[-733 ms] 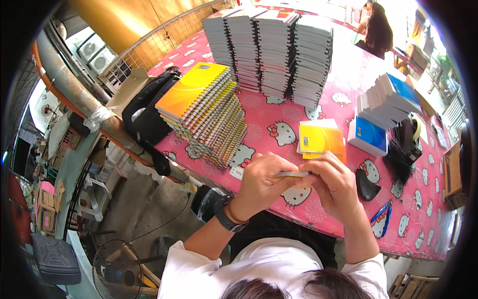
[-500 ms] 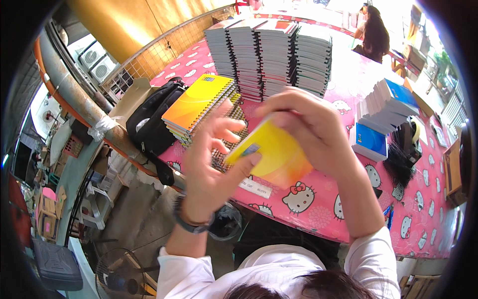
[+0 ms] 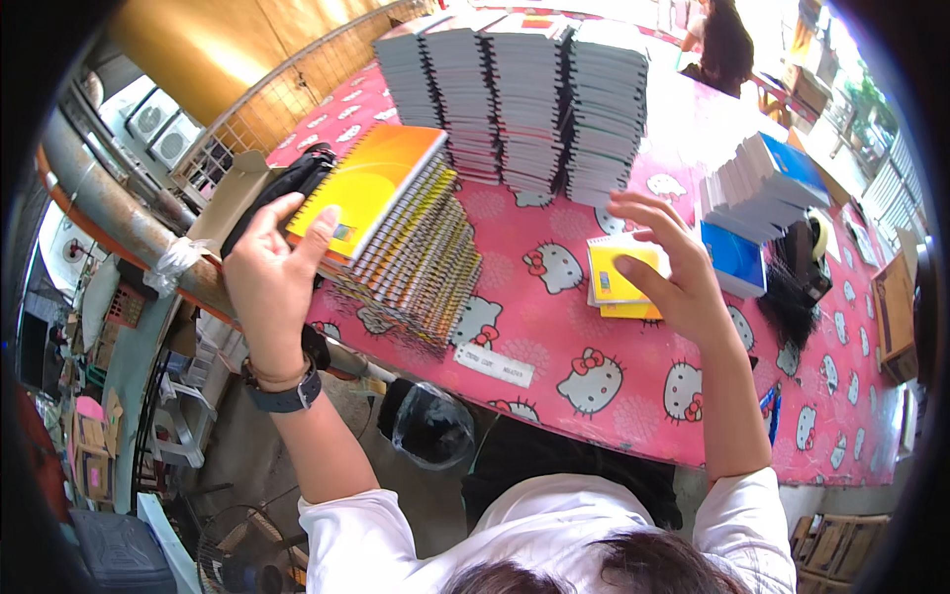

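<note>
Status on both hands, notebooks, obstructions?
Left hand at top notebook, thumb on its cover. Right hand open, empty, by small yellow pile. Top notebook atop tall stack. Black bag crowding stack's left side.

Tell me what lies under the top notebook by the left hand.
Under the top notebook: a stack of spiral-bound notebooks, coils and edges showing, covers mostly hidden.

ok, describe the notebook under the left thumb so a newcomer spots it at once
On the pink table, find the stack of yellow-and-orange spiral notebooks at the person's left. The topmost notebook is the one, with the left hand's thumb on its cover. Unlike the coils showing on the right below it, its coil runs along the left edge.
</note>
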